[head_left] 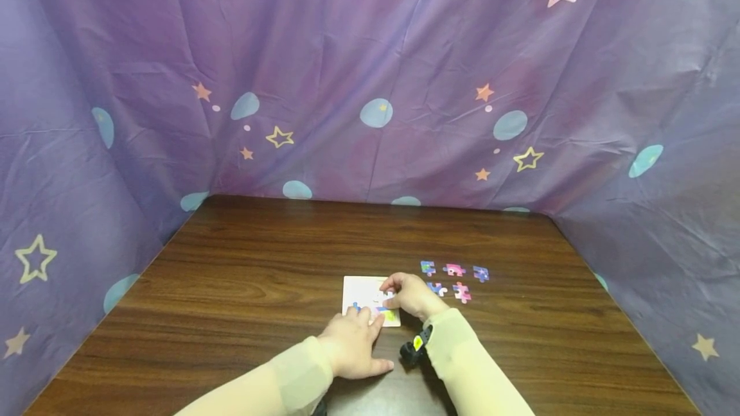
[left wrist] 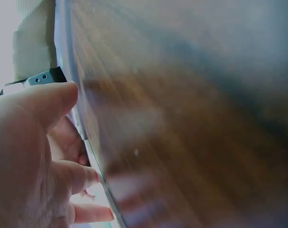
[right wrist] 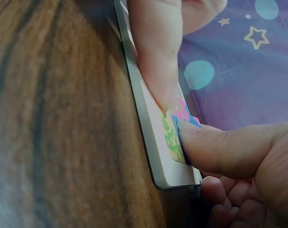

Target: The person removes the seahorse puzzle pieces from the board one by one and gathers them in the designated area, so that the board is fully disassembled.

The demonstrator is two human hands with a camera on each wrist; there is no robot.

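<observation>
A white puzzle board point(head_left: 360, 289) lies on the table with coloured pieces set along its lower part. My left hand point(head_left: 351, 341) rests over its near edge, fingers spread and tips pressing the surface; the left wrist view has those fingertips point(left wrist: 106, 213) at the board's rim. From the right, my right hand point(head_left: 413, 295) reaches over the board with bent fingers. Its thumb point(right wrist: 200, 142) lies against a pink and blue puzzle piece point(right wrist: 182, 110), which seems pinched there, its far side hidden. Beside it sits a yellow and green piece point(right wrist: 171, 135), near a left fingertip.
Several loose jigsaw pieces lie right of the board, among them a pink one point(head_left: 462, 292) and a blue starry one point(head_left: 481, 273). A dark wooden table point(head_left: 260, 255) carries everything. Purple patterned curtains point(head_left: 324, 82) surround its back and sides.
</observation>
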